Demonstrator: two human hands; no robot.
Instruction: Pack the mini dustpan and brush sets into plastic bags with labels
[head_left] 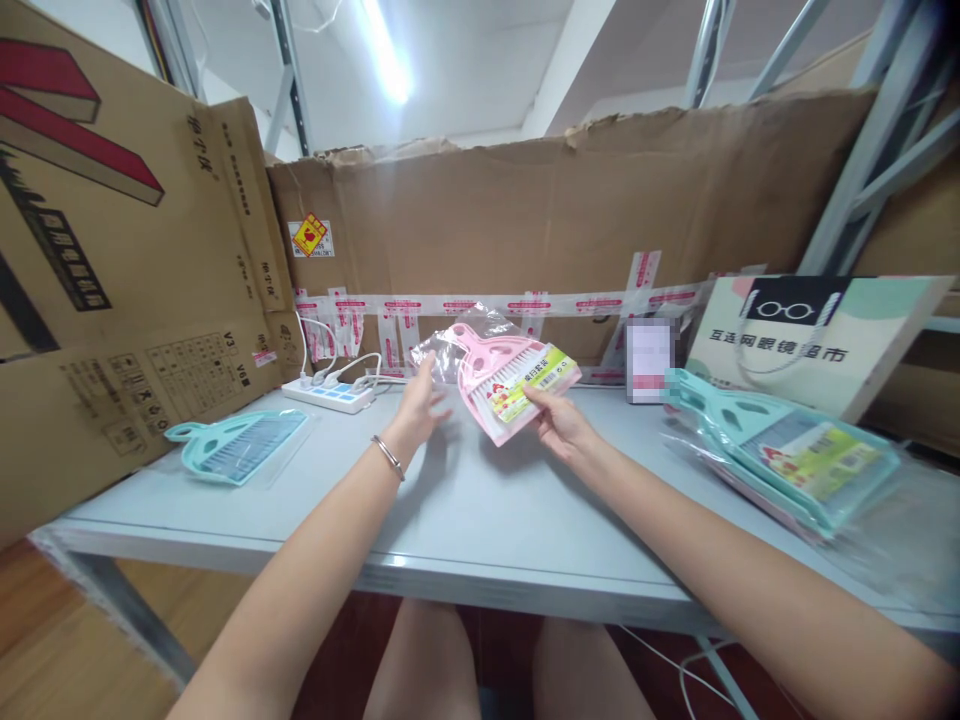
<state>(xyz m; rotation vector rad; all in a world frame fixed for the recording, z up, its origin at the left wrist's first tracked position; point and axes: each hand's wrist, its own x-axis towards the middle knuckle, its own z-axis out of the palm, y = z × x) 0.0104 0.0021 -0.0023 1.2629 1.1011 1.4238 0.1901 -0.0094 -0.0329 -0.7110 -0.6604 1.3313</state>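
Note:
A pink dustpan and brush set (480, 378) in a clear plastic bag is held up above the middle of the table. It carries a yellow-green paper label (531, 384), and its handle points up and to the left. My right hand (561, 425) grips the set at its lower right edge, thumb on the label side. My left hand (421, 408), with a silver bangle at the wrist, is beside the bag's left side. Its fingers are apart, and whether they touch the plastic I cannot tell.
A teal dustpan set (238, 447) lies at the table's left. Bagged sets are piled at the right, a teal one (806, 450) on top. Behind stand a power strip (330, 394), a phone-like screen (649, 360), a printed paper bag (817, 335) and a cardboard wall (487, 220).

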